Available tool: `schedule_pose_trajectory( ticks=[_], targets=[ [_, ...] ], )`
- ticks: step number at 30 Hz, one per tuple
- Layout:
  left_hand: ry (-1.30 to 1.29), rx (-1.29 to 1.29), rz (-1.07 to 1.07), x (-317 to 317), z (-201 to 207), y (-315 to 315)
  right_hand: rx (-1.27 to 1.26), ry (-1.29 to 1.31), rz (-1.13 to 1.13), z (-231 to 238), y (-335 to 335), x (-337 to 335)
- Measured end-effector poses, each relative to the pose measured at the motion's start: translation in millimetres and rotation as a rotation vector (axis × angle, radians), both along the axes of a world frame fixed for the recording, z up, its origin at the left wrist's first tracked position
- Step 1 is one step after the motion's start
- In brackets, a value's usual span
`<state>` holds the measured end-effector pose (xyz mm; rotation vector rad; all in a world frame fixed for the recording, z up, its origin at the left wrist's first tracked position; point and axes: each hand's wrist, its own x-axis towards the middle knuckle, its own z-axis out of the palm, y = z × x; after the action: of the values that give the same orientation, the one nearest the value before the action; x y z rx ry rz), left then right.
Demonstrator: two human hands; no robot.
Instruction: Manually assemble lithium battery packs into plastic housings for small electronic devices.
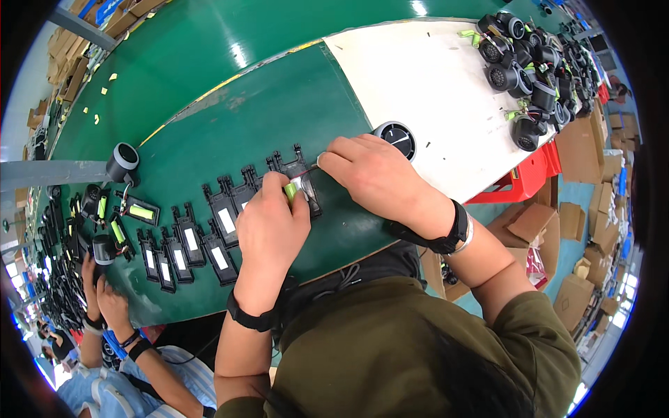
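My left hand (273, 226) is closed around a green cylindrical battery (290, 192), holding it over a black plastic housing (298, 155) on the green table. A thin dark red wire (306, 170) runs from beside the battery toward my right hand (373, 174), whose fingertips are pinched together at its end. Just beyond my right knuckles lies a round black part with a grey rim (395, 138), partly hidden by the hand. More flat black housings (224, 212) with white labels lie in overlapping rows left of my left hand.
At the far right a heap of round black-and-grey units (526, 70) with green batteries sits on a white sheet (418, 76). A red crate (519, 182) and cardboard boxes (540, 226) stand beyond the table edge. At left, a co-worker's hands (111, 303) are near piled black parts (59, 272).
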<state>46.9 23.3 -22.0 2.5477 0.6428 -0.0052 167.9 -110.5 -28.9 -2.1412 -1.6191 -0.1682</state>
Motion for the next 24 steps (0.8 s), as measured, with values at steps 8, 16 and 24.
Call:
schedule_pose_trajectory(
  ticks=[8, 16, 24],
  targets=[
    [-0.085, -0.031, -0.011, 12, -19, 2, -0.066, -0.005, -0.002, -4, 2, 8],
    [-0.081, -0.042, -0.087, 22, -12, -7, -0.046, 0.046, 0.085, 12, -20, -13],
    [-0.314, -0.275, 0.067, 2, -15, 16, 0.032, -0.070, 0.036, -35, -7, -51]
  ],
)
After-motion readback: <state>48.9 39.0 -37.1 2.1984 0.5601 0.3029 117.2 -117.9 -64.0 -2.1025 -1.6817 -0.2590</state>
